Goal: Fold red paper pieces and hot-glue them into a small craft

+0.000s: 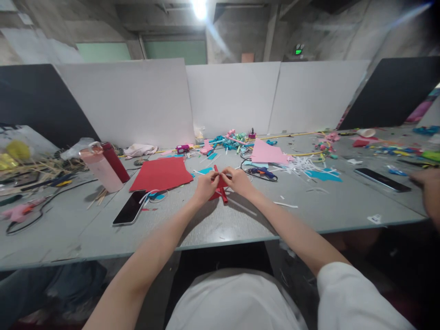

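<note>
My left hand (206,186) and my right hand (239,181) meet over the middle of the table, fingers pinched on a small piece of red paper (222,182). A thin red paper roll (224,197) runs just below and behind the fingers, partly covered by them. Whether the piece is joined to the roll, I cannot tell. More red paper lies under my left hand. To the left is a stack of red paper sheets (161,174). Beyond my right hand lies a dark blue glue gun (263,173) with an orange part and a black cord.
A phone (131,208), a pink bottle (101,168) and a red bottle (115,162) stand or lie to the left. Pink paper (268,152) and white paper strips (305,166) lie ahead right. Another phone (382,179) is near another person's hand (429,190). White panels (233,96) border the back.
</note>
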Motion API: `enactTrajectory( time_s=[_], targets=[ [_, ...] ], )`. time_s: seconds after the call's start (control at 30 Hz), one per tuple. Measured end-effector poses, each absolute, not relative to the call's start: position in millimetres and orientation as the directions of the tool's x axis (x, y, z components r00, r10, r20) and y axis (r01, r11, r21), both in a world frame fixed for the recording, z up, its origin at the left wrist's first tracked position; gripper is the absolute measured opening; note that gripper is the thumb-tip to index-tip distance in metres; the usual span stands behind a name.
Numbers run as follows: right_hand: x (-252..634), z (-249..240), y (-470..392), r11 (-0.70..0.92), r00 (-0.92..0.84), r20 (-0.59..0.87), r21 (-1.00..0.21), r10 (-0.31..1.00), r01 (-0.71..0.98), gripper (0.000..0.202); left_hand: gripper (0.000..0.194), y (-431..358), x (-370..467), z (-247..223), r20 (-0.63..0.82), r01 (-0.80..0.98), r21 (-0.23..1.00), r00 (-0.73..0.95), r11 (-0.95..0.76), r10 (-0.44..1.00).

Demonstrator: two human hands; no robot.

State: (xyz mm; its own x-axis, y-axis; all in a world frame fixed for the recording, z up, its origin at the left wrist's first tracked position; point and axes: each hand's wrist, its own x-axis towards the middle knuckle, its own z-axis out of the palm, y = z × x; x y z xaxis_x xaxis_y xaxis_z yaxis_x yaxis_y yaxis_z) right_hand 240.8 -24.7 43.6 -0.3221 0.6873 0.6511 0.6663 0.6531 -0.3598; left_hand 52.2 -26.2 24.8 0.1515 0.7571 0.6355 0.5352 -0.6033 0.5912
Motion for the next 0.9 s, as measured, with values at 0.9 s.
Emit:
enactTrajectory(
  time_s=[0.9],
  targets=[
    [240.9, 44.0, -26.8, 0.646, -0.344, 0.638, -0.327, 0.689, 0.69, 0.017, 0.021, -27.1, 51.0, 25.0, 0.647, 0.525, 0.569, 0.188, -0.632, 0.739]
  ],
)
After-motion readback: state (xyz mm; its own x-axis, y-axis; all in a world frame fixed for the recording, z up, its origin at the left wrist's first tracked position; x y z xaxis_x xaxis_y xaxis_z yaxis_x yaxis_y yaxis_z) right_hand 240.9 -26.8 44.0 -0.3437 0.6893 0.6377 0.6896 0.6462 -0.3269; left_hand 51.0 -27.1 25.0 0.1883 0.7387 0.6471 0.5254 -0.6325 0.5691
